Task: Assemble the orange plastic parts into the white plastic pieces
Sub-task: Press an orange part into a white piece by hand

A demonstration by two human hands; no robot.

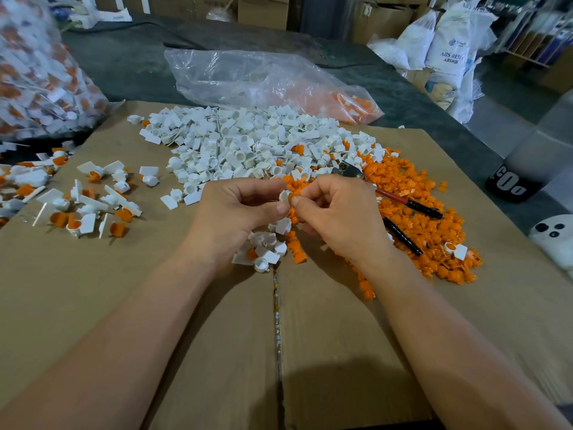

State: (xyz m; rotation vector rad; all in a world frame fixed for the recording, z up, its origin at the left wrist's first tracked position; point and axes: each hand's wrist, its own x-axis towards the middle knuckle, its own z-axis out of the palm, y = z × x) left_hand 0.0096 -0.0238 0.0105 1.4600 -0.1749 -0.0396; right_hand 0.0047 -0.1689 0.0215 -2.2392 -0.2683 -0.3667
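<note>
in the middle of the frame i see both hands meeting just above the cardboard sheet (186, 305). the left hand (238, 209) has its fingers curled and pinches a white piece (283, 196) between thumb and forefinger, the piece sitting right at its fingertips, on the side facing the other hand. the right hand (338, 212) is curled too and pinches an orange part (294, 193) at its thumb tip. the orange part touches the white piece, though i cannot tell whether it is seated in it. just under the hands lies a small cluster of white pieces (263, 251) with a short row of orange parts (297, 248) beside it. the big white pile (248, 144) spreads across the upper centre, and the orange pile (412, 225) runs down the right, with a red-and-black handled tool (406, 201) lying on it just right of the right hand. at left centre are joined white-and-orange pieces (90, 209), well apart from the hands. a clear plastic bag (263, 79) lies at the top centre.
</note>
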